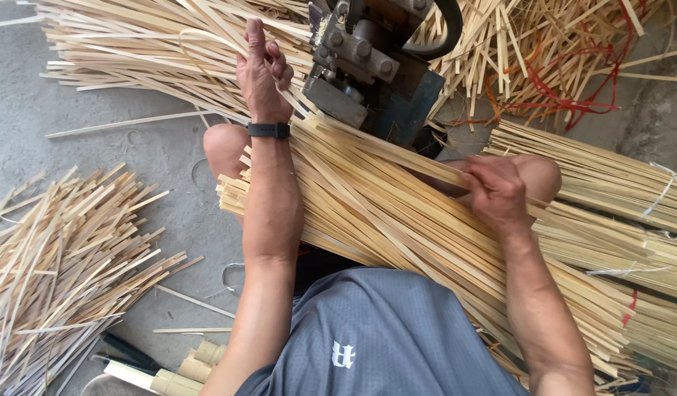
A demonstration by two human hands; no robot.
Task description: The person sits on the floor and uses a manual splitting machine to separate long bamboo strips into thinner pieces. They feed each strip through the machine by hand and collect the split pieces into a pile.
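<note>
Strips [382, 213] of split bamboo lie slantwise across the lap, their far ends at the machine [368, 66], right hand [496, 192] closed on one, left hand [261, 73] pinching another beyond.

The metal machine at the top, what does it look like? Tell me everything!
The machine is grey, worn metal with round bolts on a block, a blue base below and a black curved hose behind. It sits on the floor among pale bamboo strips. The left hand holds strips beside its mouth; the right hand grips the bundle lower down.
</note>
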